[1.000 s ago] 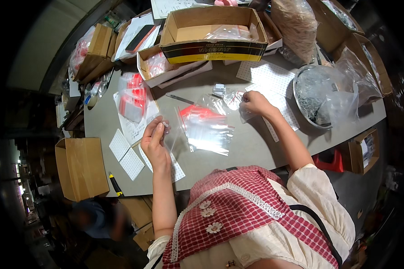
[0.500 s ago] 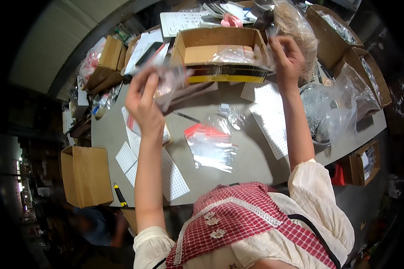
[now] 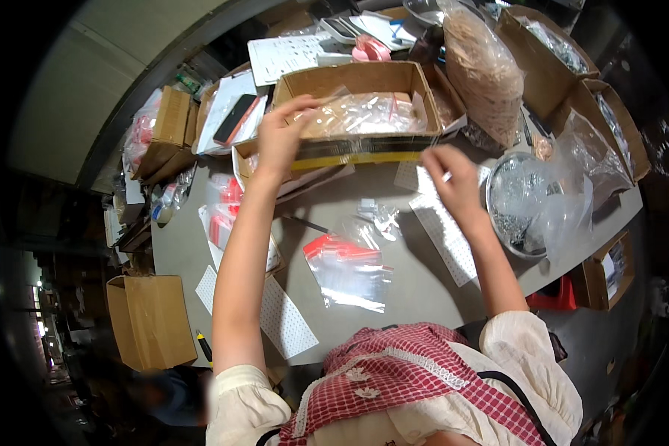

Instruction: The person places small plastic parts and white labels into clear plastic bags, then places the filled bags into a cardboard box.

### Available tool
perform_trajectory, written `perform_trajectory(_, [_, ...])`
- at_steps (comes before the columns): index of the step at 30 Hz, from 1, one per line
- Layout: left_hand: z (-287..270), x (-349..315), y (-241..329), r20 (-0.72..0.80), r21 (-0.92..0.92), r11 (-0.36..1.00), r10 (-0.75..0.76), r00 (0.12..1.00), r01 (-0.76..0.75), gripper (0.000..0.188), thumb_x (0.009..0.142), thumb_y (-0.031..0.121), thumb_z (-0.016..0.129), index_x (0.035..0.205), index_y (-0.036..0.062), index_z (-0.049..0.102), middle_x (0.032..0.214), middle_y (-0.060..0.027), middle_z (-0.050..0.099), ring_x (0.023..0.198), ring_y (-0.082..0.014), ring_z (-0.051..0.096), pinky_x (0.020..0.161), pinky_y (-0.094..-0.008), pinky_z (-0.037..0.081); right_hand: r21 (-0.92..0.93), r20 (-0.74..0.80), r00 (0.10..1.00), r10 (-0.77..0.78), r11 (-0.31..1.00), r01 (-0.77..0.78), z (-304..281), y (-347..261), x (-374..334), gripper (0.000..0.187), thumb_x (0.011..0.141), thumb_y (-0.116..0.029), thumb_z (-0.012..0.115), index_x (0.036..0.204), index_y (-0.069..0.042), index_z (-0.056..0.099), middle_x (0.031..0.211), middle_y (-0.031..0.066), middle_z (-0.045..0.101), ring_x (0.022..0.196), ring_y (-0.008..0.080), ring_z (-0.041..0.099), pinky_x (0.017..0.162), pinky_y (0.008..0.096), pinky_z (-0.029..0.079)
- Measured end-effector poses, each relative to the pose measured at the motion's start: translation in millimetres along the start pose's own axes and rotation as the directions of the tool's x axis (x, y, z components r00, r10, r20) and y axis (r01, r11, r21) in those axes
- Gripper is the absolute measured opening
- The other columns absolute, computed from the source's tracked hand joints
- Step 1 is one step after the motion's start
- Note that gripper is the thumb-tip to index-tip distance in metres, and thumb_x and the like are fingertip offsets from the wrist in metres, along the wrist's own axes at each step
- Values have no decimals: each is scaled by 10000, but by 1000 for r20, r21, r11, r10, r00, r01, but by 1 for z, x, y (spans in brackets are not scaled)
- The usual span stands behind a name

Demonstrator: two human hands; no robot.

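Note:
My left hand [image 3: 277, 145] reaches over the left side of an open cardboard box [image 3: 416, 140], its fingers stretched out and a little blurred. Inside the box lie clear zip bags [image 3: 379, 111], shiny and overlapping. Just off the box's front right corner, my right hand [image 3: 453, 184] is curled closed; a small white bit shows at its fingers, too small to name. Between my forearms a fanned stack of clear zip bags with red tops [image 3: 349, 271] rests on the table. Small clear plastic pieces [image 3: 383, 219] and a dark pen [image 3: 305, 223] lie just beyond it.
On the right stands a metal bowl [image 3: 516, 241] of small shiny parts, partly under clear plastic. Behind it leans a big bag of tan pieces [image 3: 483, 82]. White dotted sheets [image 3: 446, 238] lie on the table. A phone [image 3: 238, 119] is at the left; an empty-looking carton [image 3: 152, 320] stands lower left.
My left hand has moved right and up to the box, and the plastic bag it held is no longer in it. My right hand has come down and left from the tan bag.

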State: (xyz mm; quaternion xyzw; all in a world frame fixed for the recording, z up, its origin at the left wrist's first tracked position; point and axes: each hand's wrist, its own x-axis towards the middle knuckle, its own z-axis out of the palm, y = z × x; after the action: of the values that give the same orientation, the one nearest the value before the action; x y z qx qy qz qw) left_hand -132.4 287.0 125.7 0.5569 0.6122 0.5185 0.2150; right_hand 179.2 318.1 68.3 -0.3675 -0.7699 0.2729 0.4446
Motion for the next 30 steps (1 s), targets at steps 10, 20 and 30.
perform_trajectory(10, [29, -145, -26, 35, 7, 998, -61, 998, 61, 217, 916, -65, 545, 1009, -13, 734, 1006, -81, 732, 859, -136, 663, 781, -271, 528, -284, 357, 934, 19, 955, 89, 52, 55, -103, 127, 888, -137, 655, 883, -23, 597, 879, 165, 615, 888, 364, 588, 809, 468, 462])
perform_trajectory(20, [68, -159, -74, 77, 828, 530, -433, 898, 184, 530, 775, 564, 791, 920, 55, 756, 1063, -143, 693, 1037, -344, 635, 967, -479, 414, -263, -300, 872, -386, 912, 314, 1, 0, 66, 96, 855, -54, 737, 936, -54, 685, 847, 89, 651, 766, 285, 600, 765, 394, 450])
perform_trajectory(30, [52, -197, -14, 51, -203, 955, -210, 976, 217, 126, 861, 72, 710, 970, 31, 758, 1257, -87, 656, 1166, -204, 591, 986, -333, 477, 212, 253, 964, -79, 977, 24, 40, -2, -59, 241, 875, 21, 644, 1111, -28, 662, 965, 132, 637, 865, 263, 669, 751, 347, 537])
